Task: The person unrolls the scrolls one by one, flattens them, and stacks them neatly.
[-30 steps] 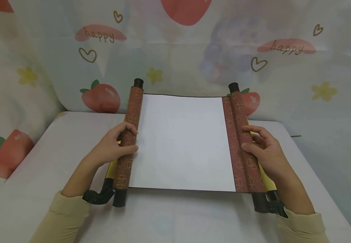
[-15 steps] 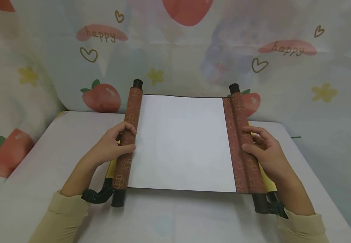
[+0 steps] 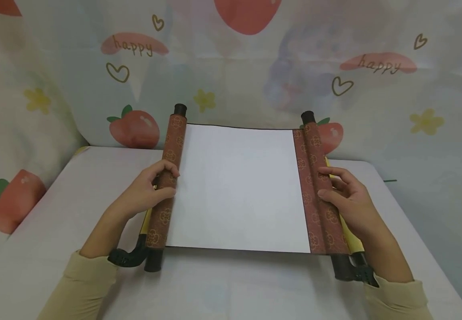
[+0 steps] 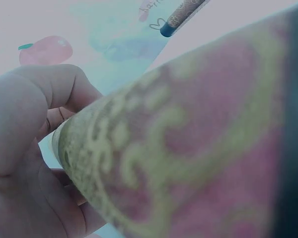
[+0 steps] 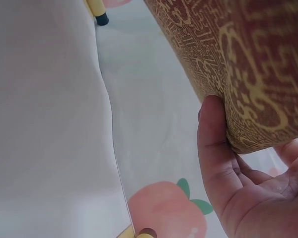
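Observation:
A hanging scroll with a blank white sheet (image 3: 239,191) lies spread between two rollers in the head view. The left roller (image 3: 164,218), brown-red with gold flowers and black end knobs, is gripped by my left hand (image 3: 144,189), thumb and fingers around it. My right hand (image 3: 347,195) holds the right roller (image 3: 332,218) between thumb and fingers. A patterned strip (image 3: 304,186) borders the sheet beside that roller. The left wrist view shows the left roller (image 4: 188,144) close and blurred; in the right wrist view my thumb presses the right roller (image 5: 248,74).
Beneath lies a white tabletop (image 3: 222,293). A printed cloth (image 3: 231,80) with fruit, flowers and lettering stands behind it. A yellow bar (image 3: 351,231) shows partly behind the right roller, another yellow bar (image 3: 146,222) beside the left one.
My left hand and the left roller have shifted slightly left, with the left thumb drawn back a little. A bit more of the white sheet shows. The right hand stays nearly in place.

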Demonstrator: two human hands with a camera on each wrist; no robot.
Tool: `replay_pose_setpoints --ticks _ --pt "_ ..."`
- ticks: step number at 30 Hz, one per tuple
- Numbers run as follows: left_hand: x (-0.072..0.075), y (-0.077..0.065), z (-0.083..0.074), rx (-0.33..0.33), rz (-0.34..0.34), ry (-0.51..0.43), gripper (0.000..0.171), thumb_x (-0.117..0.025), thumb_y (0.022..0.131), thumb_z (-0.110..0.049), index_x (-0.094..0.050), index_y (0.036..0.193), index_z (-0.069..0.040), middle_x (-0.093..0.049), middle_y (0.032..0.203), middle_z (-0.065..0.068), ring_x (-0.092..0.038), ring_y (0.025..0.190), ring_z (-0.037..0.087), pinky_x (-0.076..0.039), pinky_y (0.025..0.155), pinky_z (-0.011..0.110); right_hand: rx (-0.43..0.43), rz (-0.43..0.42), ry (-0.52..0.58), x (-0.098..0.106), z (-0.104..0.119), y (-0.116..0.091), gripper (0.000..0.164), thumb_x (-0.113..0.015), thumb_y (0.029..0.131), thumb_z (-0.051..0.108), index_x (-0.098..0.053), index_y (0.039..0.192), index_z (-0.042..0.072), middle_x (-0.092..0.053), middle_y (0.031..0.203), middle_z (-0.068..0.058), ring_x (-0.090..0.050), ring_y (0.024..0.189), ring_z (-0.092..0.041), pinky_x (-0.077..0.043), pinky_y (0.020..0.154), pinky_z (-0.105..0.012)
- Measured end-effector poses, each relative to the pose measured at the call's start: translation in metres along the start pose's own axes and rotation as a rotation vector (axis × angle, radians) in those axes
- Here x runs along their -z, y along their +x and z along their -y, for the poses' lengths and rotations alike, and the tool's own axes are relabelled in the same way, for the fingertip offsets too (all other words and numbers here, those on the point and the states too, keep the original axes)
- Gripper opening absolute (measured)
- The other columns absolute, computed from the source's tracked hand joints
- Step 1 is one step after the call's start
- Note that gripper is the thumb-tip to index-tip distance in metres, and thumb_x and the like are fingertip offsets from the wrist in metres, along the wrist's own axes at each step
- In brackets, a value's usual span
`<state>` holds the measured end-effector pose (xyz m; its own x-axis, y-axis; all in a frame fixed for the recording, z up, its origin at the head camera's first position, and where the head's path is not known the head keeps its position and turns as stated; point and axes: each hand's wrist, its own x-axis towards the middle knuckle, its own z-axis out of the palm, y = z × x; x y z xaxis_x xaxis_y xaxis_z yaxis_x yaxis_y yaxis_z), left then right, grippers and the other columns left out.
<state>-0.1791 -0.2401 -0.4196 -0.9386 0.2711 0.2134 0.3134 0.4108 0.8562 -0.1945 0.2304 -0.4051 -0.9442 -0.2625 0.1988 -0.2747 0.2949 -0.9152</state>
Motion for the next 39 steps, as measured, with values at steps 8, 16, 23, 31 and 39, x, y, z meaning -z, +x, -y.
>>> replay_pose_setpoints --ticks 8,16,23,31,39 --pt "-0.001 0.001 0.0004 0.028 -0.01 0.001 0.037 -0.079 0.085 -0.011 -0.053 0.111 -0.01 -0.051 0.11 0.009 -0.047 0.093 0.024 -0.043 0.073 0.034 -0.011 -0.003 -0.013 0.0009 -0.0001 -0.0003 0.048 -0.06 0.1 0.011 -0.045 0.145 0.014 -0.05 0.127 -0.01 -0.064 0.1 -0.011 -0.058 0.073 -0.028" --pt "0.0 0.0015 0.0026 0.028 -0.039 0.017 0.03 -0.072 0.088 -0.006 -0.053 0.111 -0.009 -0.052 0.109 0.01 -0.048 0.09 0.025 -0.043 0.071 0.034 -0.021 -0.01 -0.001 0.0017 -0.0003 -0.0005 0.048 -0.06 0.1 0.011 -0.045 0.145 0.015 -0.049 0.128 -0.011 -0.063 0.101 -0.011 -0.057 0.074 -0.028" --pt "0.0014 0.0002 0.0016 0.043 -0.036 0.005 0.03 -0.07 0.089 -0.005 -0.052 0.113 -0.007 -0.052 0.114 0.012 -0.049 0.094 0.026 -0.044 0.076 0.038 -0.019 -0.006 0.02 0.0015 -0.0001 -0.0003 0.048 -0.061 0.1 0.011 -0.045 0.145 0.015 -0.05 0.127 -0.009 -0.064 0.1 -0.011 -0.057 0.073 -0.028" --pt "0.0017 0.0014 0.0069 0.031 -0.057 -0.015 0.029 -0.068 0.089 -0.002 -0.052 0.113 -0.007 -0.053 0.118 0.01 -0.05 0.101 0.027 -0.045 0.082 0.041 -0.019 -0.003 0.057 0.0026 0.0005 -0.0004 0.048 -0.061 0.099 0.01 -0.045 0.145 0.014 -0.051 0.126 -0.009 -0.064 0.099 -0.011 -0.058 0.073 -0.028" --pt "0.0016 0.002 0.0091 0.032 -0.049 -0.013 0.026 -0.064 0.092 -0.002 -0.053 0.115 -0.006 -0.052 0.12 0.011 -0.05 0.106 0.027 -0.046 0.085 0.043 -0.024 -0.019 0.068 0.0029 0.0013 -0.0014 0.048 -0.062 0.099 0.009 -0.046 0.144 0.014 -0.051 0.125 -0.008 -0.064 0.099 -0.01 -0.057 0.073 -0.027"
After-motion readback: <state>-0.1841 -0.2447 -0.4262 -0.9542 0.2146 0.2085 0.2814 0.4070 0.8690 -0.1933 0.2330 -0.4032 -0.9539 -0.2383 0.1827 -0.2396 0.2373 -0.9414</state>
